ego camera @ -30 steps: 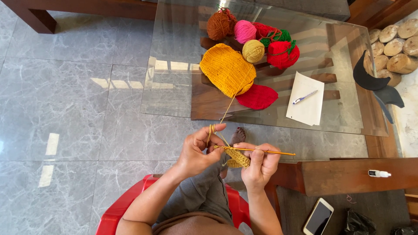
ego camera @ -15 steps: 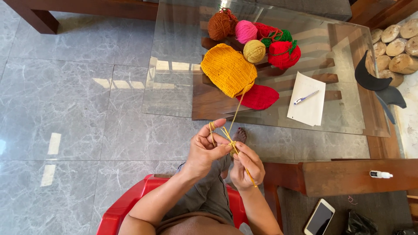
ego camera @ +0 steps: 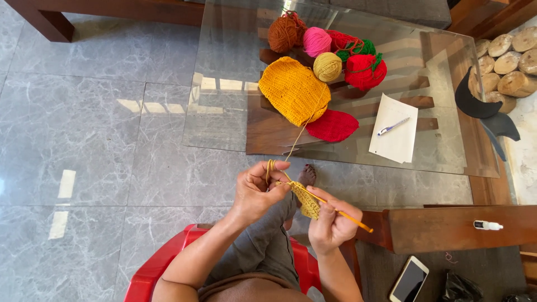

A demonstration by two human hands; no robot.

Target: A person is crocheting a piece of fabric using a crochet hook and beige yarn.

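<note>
The right hand grips an orange crochet hook; the left hand pinches the small yellow crocheted piece, yarn strand wound over its fingers, rising to the yellow crocheted panel at the glass tabletop's near edge.

A single head-worn camera looks steeply down from close above the lap, facing forward over the glass worktop and tiled floor.

Both arms are bare — no sleeves, no watch, no rings that show. The left hand and right hand sit near the middle of the frame. Grey trousers cover the legs at the bottom middle — one foot is bare.
</note>
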